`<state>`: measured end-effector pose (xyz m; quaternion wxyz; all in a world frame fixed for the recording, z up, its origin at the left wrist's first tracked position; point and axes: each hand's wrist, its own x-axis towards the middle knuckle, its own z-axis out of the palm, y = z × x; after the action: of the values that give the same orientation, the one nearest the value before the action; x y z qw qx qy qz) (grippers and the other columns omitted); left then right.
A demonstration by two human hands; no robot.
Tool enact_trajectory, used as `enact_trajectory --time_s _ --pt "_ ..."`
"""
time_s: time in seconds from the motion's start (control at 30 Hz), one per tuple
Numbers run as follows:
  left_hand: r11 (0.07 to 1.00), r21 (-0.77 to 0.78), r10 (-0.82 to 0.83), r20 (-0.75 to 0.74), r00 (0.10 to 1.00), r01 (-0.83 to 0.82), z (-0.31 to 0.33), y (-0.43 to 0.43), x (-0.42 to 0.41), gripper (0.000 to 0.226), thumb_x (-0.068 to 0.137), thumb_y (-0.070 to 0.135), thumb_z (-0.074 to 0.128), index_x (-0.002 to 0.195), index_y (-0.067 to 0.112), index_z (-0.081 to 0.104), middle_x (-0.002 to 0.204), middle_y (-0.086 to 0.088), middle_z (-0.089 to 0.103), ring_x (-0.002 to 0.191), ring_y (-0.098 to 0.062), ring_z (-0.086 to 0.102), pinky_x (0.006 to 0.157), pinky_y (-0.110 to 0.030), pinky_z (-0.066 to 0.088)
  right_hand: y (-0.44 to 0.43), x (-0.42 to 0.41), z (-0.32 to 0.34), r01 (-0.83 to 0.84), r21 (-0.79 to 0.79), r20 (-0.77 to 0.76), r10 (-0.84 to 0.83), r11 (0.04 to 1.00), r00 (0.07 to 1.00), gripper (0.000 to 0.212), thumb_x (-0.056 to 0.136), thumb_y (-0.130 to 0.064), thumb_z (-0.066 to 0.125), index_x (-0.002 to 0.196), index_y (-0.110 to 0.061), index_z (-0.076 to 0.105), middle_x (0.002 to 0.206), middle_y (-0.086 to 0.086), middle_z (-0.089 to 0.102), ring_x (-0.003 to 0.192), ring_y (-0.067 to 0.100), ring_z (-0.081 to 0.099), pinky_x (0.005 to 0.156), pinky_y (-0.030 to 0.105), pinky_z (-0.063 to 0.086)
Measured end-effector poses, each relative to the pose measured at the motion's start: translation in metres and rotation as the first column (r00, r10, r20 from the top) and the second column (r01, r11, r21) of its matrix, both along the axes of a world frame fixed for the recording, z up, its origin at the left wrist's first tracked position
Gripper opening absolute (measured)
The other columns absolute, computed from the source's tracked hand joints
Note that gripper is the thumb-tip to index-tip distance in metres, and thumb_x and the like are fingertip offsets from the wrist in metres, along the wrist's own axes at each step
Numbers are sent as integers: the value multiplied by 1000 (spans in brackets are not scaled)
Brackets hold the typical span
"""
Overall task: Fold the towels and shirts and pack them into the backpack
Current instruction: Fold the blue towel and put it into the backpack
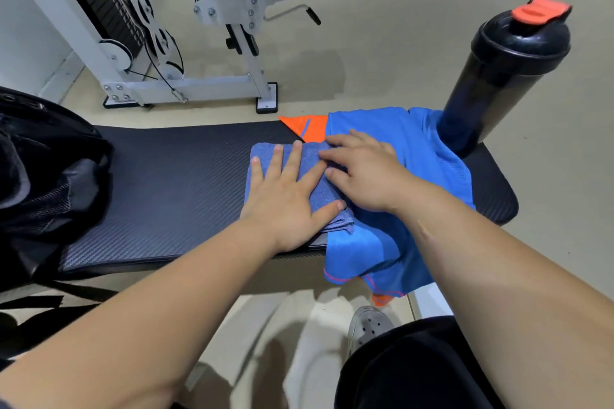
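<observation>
A folded grey-blue towel (265, 156) lies on the black padded bench (172, 183). My left hand (285, 196) lies flat on it with fingers spread. My right hand (362, 173) presses the towel's right side, fingers fairly straight and pointing left. Under and to the right of the towel lies a bright blue shirt (432, 156) with orange trim, draped over the bench's near edge. An orange cloth corner (307, 128) sticks out behind the towel. The black backpack (43, 176) stands at the bench's left end, its mouth facing the bench.
A black shaker bottle (498, 76) with an orange cap stands on the bench's right end, on the blue shirt's edge. A white cable weight machine (186, 43) stands on the floor behind. My knee and a grey shoe (367, 325) are below the bench.
</observation>
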<state>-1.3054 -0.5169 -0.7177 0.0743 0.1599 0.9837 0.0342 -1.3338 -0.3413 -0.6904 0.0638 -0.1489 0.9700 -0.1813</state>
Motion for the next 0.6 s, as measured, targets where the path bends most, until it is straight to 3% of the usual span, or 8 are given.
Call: enact_trajectory --time_s 0.1,0.2,0.37,0.53,0.6 --pt "992 130 7 -42 999 -1 5 -8 2 72 93 73 27 157 41 18 170 -4 -4 155 -29 -5 123 -58 -4 1 -5 -7 43 33 5 -43 999 999 39 102 -44 45 141 -41 53 162 -11 30 154 24 12 119 50 12" --pt "944 307 159 -98 982 -122 15 -25 10 70 92 68 39 152 33 34 167 -6 12 153 -30 11 122 -56 11 -1 -9 -3 34 -7 -106 -34 999 994 35 99 -41 54 133 -37 59 162 -3 30 155 24 10 119 45 11" --pt "807 428 384 143 912 -407 31 -55 24 79 81 62 67 146 32 33 136 -4 49 125 -29 47 105 -46 42 -21 -19 2 -36 -147 -116 19 989 993 45 95 -30 59 139 -31 52 151 -7 48 152 25 23 116 42 20" --pt "785 395 410 246 878 -477 35 -58 43 65 75 51 77 128 26 49 108 10 63 102 -17 62 86 -40 53 -40 -40 -2 -13 59 -112 19 998 993 51 96 -42 56 145 -32 47 141 -3 57 138 24 36 106 42 26" --pt "726 436 451 281 847 -532 34 -57 42 60 74 43 80 124 24 53 101 11 65 96 -15 63 83 -38 54 -46 -44 -2 5 132 -108 9 991 994 49 95 -43 56 143 -32 49 135 -1 59 132 27 36 100 42 27"
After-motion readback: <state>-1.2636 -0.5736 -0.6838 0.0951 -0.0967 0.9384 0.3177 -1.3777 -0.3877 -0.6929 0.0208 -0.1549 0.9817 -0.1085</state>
